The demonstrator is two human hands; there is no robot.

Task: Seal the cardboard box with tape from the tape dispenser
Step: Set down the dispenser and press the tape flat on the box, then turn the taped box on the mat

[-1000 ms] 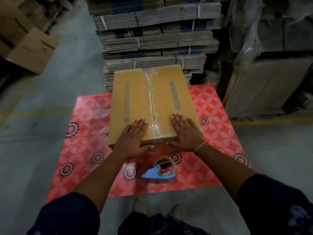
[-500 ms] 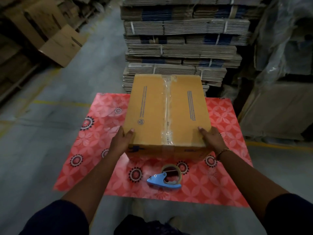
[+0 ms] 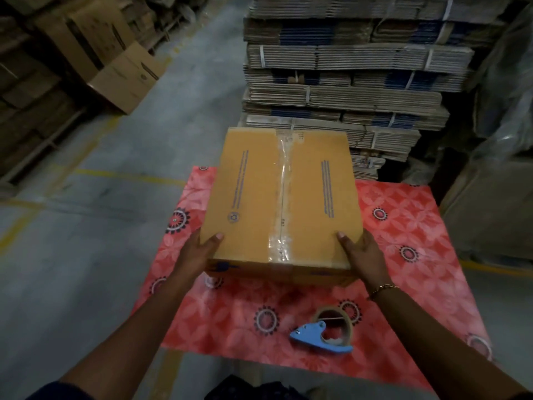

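A closed cardboard box (image 3: 251, 197) is held above a red patterned mat (image 3: 403, 241), its near end raised. Clear tape runs down its centre seam and over the near edge. My left hand (image 3: 199, 252) grips the box's near left corner, thumb on top. My right hand (image 3: 363, 255) grips the near right corner the same way; a gold bracelet sits on that wrist. A blue tape dispenser (image 3: 323, 333) with a roll of clear tape lies on the mat, close in front of me, below my right forearm and apart from both hands.
A tall stack of strapped flat cardboard sheets (image 3: 346, 76) stands right behind the box. Loose cartons (image 3: 121, 73) lie at the far left, and wrapped goods (image 3: 496, 140) stand at the right. Grey concrete floor (image 3: 72, 255) with yellow lines surrounds the mat.
My hands went from lying flat on the box top to gripping its near corners, and the box has come up off the mat. The dispenser has stayed on the mat.
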